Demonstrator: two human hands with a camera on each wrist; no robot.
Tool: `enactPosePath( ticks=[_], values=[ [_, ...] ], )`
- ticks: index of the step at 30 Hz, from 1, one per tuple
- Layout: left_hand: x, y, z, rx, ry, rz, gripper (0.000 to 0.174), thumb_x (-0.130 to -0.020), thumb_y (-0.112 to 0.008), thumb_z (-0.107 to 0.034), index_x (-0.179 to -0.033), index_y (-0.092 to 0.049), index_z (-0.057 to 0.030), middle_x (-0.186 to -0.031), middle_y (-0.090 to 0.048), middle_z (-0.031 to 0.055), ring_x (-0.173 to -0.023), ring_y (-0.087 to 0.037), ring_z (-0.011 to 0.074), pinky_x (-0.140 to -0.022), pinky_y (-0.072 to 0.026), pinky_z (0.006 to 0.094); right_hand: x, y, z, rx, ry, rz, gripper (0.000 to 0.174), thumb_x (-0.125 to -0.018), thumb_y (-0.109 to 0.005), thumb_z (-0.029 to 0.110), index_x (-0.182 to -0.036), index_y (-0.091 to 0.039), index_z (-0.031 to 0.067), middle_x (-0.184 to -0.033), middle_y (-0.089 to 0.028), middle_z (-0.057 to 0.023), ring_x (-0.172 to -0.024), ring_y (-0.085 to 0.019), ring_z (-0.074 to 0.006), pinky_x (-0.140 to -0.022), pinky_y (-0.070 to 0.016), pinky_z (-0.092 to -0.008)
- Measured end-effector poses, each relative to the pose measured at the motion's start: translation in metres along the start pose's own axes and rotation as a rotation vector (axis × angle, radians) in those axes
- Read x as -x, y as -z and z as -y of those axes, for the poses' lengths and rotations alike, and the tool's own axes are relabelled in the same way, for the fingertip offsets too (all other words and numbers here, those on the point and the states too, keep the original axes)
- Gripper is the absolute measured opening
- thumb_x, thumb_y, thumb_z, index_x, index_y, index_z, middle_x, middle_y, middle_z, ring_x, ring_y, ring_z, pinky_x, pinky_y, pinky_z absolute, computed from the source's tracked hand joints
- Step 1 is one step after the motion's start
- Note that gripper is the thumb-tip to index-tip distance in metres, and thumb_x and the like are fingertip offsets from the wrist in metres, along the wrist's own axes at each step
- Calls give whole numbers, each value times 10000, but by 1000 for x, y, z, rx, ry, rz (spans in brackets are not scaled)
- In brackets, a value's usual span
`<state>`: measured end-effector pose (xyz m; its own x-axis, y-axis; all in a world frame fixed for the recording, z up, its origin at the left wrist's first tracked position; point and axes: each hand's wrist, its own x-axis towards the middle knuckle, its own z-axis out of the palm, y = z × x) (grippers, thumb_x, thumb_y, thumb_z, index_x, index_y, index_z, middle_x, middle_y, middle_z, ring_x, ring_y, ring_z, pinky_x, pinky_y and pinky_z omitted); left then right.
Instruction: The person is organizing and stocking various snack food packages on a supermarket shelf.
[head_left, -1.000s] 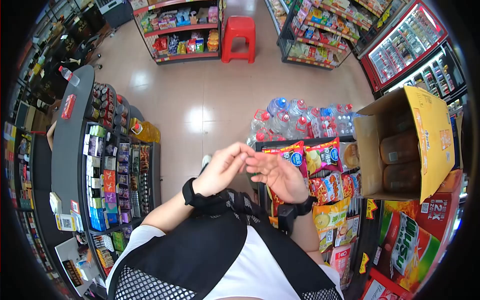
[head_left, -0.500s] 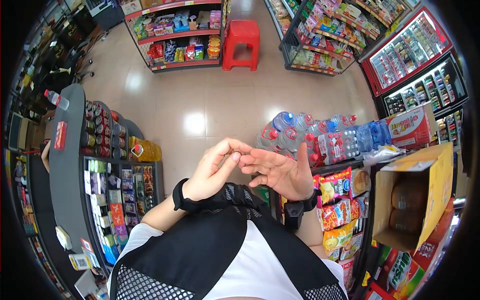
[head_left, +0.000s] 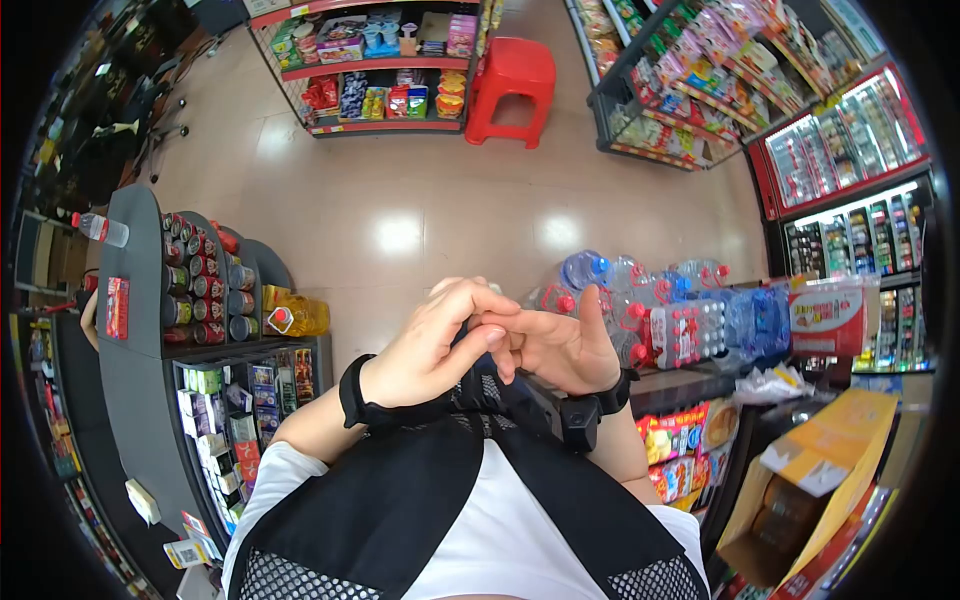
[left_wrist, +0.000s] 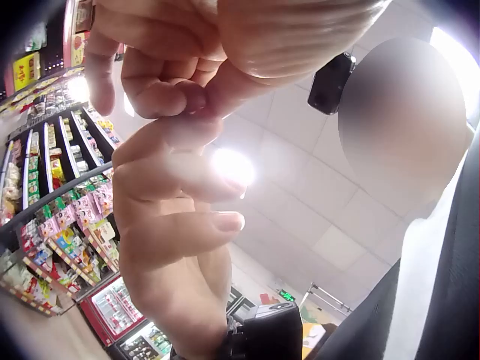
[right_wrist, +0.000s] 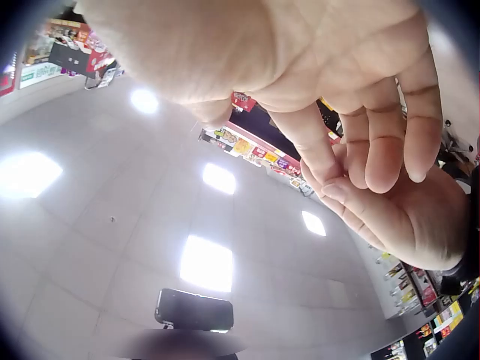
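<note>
In front of the chest, my two hands meet at the fingertips with no object showing between them. My left hand (head_left: 425, 350) curls its thumb and forefinger onto the right hand's index fingertip. In the right wrist view, the left thumb (right_wrist: 367, 210) presses against that finger. My right hand (head_left: 570, 350) has its palm turned up, thumb spread away and other fingers loosely bent. Black bands circle both wrists, and a small black camera (head_left: 579, 424) sits on the right one.
A grey counter (head_left: 135, 260) with canned goods and small boxes stands on the left. To the right are bundled water bottles (head_left: 630, 290), snack bags (head_left: 672, 438) and an opened carton (head_left: 850, 440). A red stool (head_left: 512, 85) stands ahead beside a shelf.
The view has tilted up and turned, so the bottles and carton sit lower and farther right. The hands stay together; the left fingers have come further over the right index finger.
</note>
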<state>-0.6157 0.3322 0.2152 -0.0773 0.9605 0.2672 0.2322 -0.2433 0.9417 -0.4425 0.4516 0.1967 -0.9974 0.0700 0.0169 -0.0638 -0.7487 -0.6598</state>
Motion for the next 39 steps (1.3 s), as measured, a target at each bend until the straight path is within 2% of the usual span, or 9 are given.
enactPosePath(
  ticks=[14, 19, 20, 22, 24, 25, 27, 30, 39],
  values=[
    [-180, 77, 61, -195, 71, -440, 18, -928, -548, -61, -934, -551, -45, -876, -518, 63, -870, -478, 188, -800, -398, 324, -173, 140, 158, 206, -291, 271, 1026, -858, -92, 808, -1346, -466, -14, -1164, -575, -121, -935, -547, -168, -902, -423, -334],
    [-201, 122, 85, -390, 106, -445, 117, -968, -496, -107, -883, -551, -47, -794, -519, 42, -831, -478, 192, -773, -403, 310, -235, 161, 177, 177, -449, 389, 1006, -882, -70, 777, -1348, -467, -21, -1105, -598, -113, -963, -559, -167, -913, -428, -315],
    [-206, 130, 90, -343, 146, -479, 120, -973, -495, -122, -892, -546, -48, -780, -526, 41, -810, -489, 191, -803, -399, 324, -243, 155, 179, 264, -507, 202, 1033, -875, -61, 784, -1123, -610, -55, -1000, -636, -173, -861, -596, -215, -852, -450, -334],
    [-217, 151, 98, -246, 218, -530, 131, -982, -493, -151, -911, -536, -50, -752, -541, 39, -767, -511, 189, -865, -391, 351, -274, 180, 167, -64, -525, 436, 964, -915, -58, 729, -934, -645, -35, -867, -623, -141, -750, -563, -199, -754, -454, -299],
    [-235, 170, 110, -23, 208, -559, 132, -997, -465, -140, -998, -543, -33, -790, -517, 8, -775, -473, 125, -782, -396, 287, -300, 172, 166, -518, -521, 594, 910, -969, -38, 632, -621, -599, 5, -623, -562, -111, -548, -491, -188, -568, -421, -268],
    [-243, 183, 112, 82, 205, -565, 149, -1004, -451, -135, -1042, -546, -25, -810, -505, -7, -779, -454, 93, -740, -398, 254, -320, 166, 163, -667, -457, 785, 898, -989, -31, 588, -630, -616, 10, -581, -559, -101, -498, -482, -178, -512, -403, -260],
    [-262, 213, 116, -33, 45, -398, 257, -1003, -450, -145, -1211, -538, -22, -946, -537, 31, -853, -506, 91, -789, -427, 252, -361, 156, 170, -640, -460, 940, 888, -995, -45, 580, -625, -619, 12, -588, -574, -99, -464, -472, -175, -475, -392, -265],
    [-285, 260, 121, -34, -63, -265, 242, -987, -438, -120, -1151, -591, -29, -1051, -592, 92, -974, -547, 202, -880, -430, 321, -417, 154, 175, -639, -423, 1107, 883, -996, -60, 582, -627, -622, 11, -604, -588, -103, -471, -485, -173, -470, -394, -268],
    [-342, 355, 169, -95, -115, -148, 206, -938, -499, -94, -1107, -604, -43, -1015, -618, 89, -1047, -511, 299, -967, -383, 406, -510, 197, 182, -628, -268, 998, 902, -965, -73, 653, -630, -619, 18, -598, -579, -89, -498, -509, -172, -490, -390, -264]
  ],
)
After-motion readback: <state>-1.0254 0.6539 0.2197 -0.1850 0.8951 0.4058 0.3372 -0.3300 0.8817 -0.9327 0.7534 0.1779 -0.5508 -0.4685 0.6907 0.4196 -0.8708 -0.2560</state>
